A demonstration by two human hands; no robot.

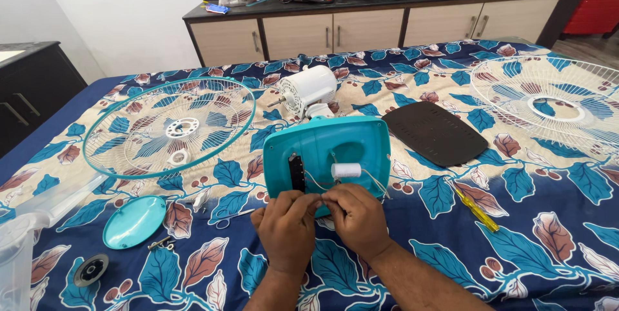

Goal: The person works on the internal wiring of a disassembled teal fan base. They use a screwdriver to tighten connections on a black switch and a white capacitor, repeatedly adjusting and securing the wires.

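A dismantled table fan lies on a bed with a blue leaf-print sheet. Its teal base housing (351, 140) lies open side up, showing a black switch block (296, 172), a white cylindrical capacitor (346, 170) and thin white wires. The white motor (309, 88) sits just behind it. My left hand (287, 230) and my right hand (356, 219) meet at the housing's near edge, fingertips pinched together on the wires there. What exactly the fingertips pinch is hidden.
A teal-rimmed wire guard (169, 131) lies at left, a white wire guard (548, 101) at right. A black base plate (435, 131), a yellow-handled screwdriver (476, 209), a teal round cap (134, 221), loose screws (161, 243) and a clear plastic tub (14, 246) lie around. Cabinets stand behind.
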